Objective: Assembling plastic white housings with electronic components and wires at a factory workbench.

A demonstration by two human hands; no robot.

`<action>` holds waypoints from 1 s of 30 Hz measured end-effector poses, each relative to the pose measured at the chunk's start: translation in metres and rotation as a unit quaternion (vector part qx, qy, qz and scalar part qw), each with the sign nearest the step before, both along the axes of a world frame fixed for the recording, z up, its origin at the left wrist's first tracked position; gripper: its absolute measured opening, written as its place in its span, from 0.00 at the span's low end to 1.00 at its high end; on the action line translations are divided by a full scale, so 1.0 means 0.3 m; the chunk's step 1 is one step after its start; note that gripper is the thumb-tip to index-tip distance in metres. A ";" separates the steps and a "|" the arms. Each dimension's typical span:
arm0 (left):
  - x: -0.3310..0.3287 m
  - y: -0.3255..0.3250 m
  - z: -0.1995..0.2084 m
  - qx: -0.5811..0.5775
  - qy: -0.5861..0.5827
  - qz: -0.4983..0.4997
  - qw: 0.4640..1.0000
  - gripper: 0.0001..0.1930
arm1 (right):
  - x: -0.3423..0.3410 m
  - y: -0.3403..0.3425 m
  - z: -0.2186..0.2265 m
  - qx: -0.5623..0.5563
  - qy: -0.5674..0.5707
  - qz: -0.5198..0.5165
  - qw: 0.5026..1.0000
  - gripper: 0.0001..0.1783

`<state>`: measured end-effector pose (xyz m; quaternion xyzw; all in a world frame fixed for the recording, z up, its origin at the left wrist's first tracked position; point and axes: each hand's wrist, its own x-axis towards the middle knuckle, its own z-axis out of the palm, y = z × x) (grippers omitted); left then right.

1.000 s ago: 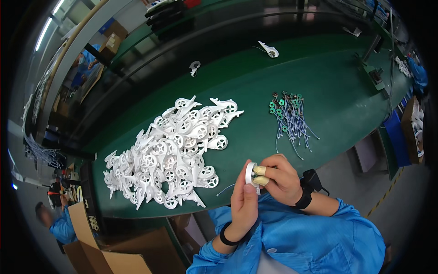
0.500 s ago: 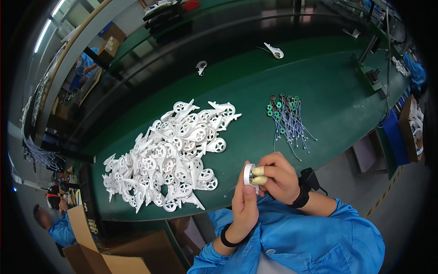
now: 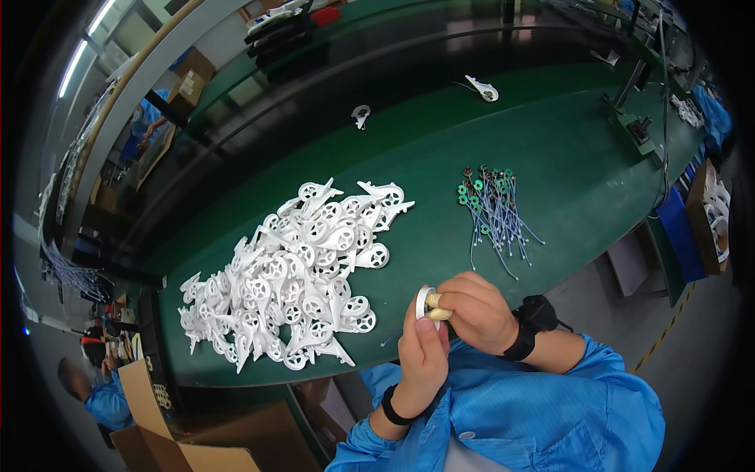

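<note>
Together, fingers (image 3: 441,314) grip a smooth, rounded white part (image 3: 421,304).

The left hand (image 3: 423,359) and right hand (image 3: 481,315) partly hide the round white part (image 3: 420,303).

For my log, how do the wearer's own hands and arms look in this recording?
Blue sleeves stop at the forearms. The left hand has a black wristband. The right hand has a wide black band, a dark boxy piece beside it, and pale yellow finger cots on two digits.
</note>
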<state>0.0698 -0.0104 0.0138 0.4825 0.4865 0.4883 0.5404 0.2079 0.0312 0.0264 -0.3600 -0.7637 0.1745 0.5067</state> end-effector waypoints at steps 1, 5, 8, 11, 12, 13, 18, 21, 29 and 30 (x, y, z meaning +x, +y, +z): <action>-0.002 -0.001 -0.005 0.006 0.008 0.003 1.000 0.23 | 0.001 0.000 0.003 -0.009 0.000 0.007 1.000 0.15; -0.013 0.001 -0.023 0.027 0.059 0.005 0.998 0.22 | 0.007 0.013 0.018 -0.074 -0.008 0.059 0.995 0.12; -0.013 0.005 -0.024 0.039 0.074 0.011 0.996 0.22 | 0.002 0.010 0.025 -0.082 -0.016 0.061 0.995 0.11; -0.011 0.009 -0.017 0.059 0.105 0.012 0.993 0.22 | -0.004 0.013 0.022 -0.091 -0.004 0.056 0.994 0.09; -0.011 0.007 -0.014 0.058 0.114 0.012 0.992 0.23 | -0.003 0.015 0.019 -0.091 -0.004 0.057 0.994 0.09; -0.010 0.006 -0.012 0.058 0.123 0.013 0.991 0.24 | -0.001 0.017 0.011 -0.111 0.003 0.068 0.991 0.09; -0.009 0.016 -0.007 0.010 0.045 0.009 0.999 0.25 | -0.018 0.012 -0.012 -0.129 0.012 0.060 0.990 0.09; -0.009 0.021 -0.004 -0.051 -0.074 0.007 0.996 0.27 | -0.028 0.000 -0.011 -0.108 0.014 0.041 0.993 0.11; -0.017 0.002 0.024 -0.083 -0.194 -0.008 0.977 0.29 | -0.004 -0.020 0.042 -0.174 0.016 0.053 0.983 0.15; -0.019 0.002 0.025 -0.088 -0.212 -0.012 0.973 0.30 | -0.006 -0.025 0.051 -0.175 0.017 0.052 0.983 0.15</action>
